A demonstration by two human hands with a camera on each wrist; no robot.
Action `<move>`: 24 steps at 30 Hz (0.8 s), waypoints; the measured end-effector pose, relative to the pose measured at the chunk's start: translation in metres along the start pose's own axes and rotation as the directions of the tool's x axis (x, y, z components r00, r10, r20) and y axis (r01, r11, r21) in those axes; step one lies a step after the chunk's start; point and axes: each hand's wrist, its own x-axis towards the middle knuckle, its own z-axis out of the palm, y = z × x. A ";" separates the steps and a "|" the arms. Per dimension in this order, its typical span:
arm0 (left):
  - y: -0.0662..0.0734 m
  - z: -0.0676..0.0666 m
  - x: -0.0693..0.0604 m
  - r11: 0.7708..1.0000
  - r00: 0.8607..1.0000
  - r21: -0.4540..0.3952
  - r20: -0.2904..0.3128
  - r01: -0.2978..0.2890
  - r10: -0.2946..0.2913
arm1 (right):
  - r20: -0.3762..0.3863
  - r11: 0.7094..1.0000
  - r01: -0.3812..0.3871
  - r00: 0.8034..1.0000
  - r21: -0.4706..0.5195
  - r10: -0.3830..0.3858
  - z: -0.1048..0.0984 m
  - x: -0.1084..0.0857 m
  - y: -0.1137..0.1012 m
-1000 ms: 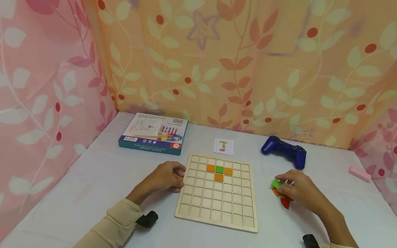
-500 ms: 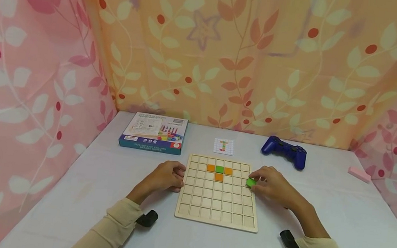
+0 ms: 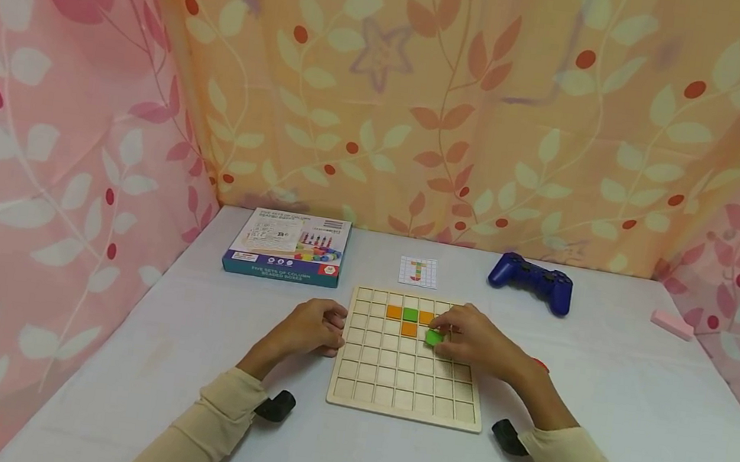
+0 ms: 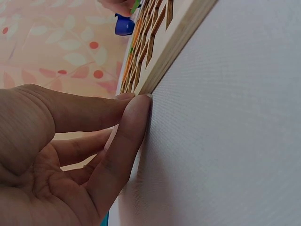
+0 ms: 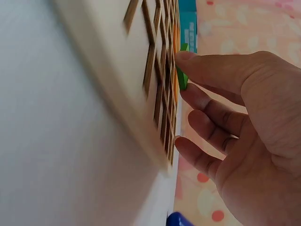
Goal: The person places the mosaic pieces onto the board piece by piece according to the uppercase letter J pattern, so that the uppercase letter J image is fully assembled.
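A wooden grid board [image 3: 403,412] lies on the white table, with several orange and green square tiles set in its upper cells, among them an orange tile [image 3: 409,330]. My right hand [image 3: 477,340] pinches a green tile [image 3: 434,338] between thumb and fingertip above the board, right of that orange tile. The right wrist view shows the green tile [image 5: 182,68] tilted, held over the grid. At the board's left edge, my left hand [image 3: 308,329] touches the side with its fingertips. In the left wrist view the fingertips [image 4: 137,106] meet the board's rim [image 4: 164,61].
Behind the board lies a small pattern card [image 3: 418,272] with a coloured shape. A boxed set [image 3: 285,247] stands back left, a blue game controller [image 3: 530,281] back right. A pink block [image 3: 672,324] lies far right. A red piece [image 3: 541,364] shows partly behind my right arm.
My right hand has lifted the green tile from the loose pieces on the right and carried it left over the board. My left hand has stayed at the board's edge.
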 end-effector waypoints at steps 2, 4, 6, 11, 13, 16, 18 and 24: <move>0.000 0.000 0.000 1.000 1.000 -0.005 0.000 0.001 -0.001 | 0.000 1.000 0.024 1.000 0.002 -0.024 0.001 0.004 -0.004; 0.000 0.000 0.001 1.000 1.000 -0.009 0.000 0.002 -0.002 | 0.004 0.999 0.035 0.999 0.004 -0.035 0.003 0.007 -0.008; 0.000 0.000 0.001 1.000 1.000 -0.012 0.001 0.001 -0.001 | 0.013 0.999 0.042 0.999 0.008 -0.043 0.005 0.011 -0.011; -0.002 0.000 0.001 1.000 1.000 -0.015 0.006 0.003 -0.003 | 0.039 0.998 0.060 0.997 0.000 -0.060 0.011 0.019 -0.018; -0.002 0.000 0.001 1.000 1.000 -0.019 0.008 0.007 -0.007 | 0.049 0.997 0.072 0.996 -0.018 -0.071 0.013 0.021 -0.020; -0.002 0.000 0.001 1.000 1.000 -0.025 0.009 0.008 -0.008 | 0.058 0.995 0.090 0.994 -0.043 -0.088 0.014 0.023 -0.023; -0.002 0.000 0.001 1.000 1.000 -0.031 0.008 0.006 -0.006 | 0.063 0.994 0.097 0.994 -0.054 -0.094 0.015 0.024 -0.024; -0.001 0.000 0.001 0.999 1.000 -0.032 0.007 0.002 -0.002 | 0.074 0.993 0.097 0.993 -0.066 -0.092 0.017 0.027 -0.024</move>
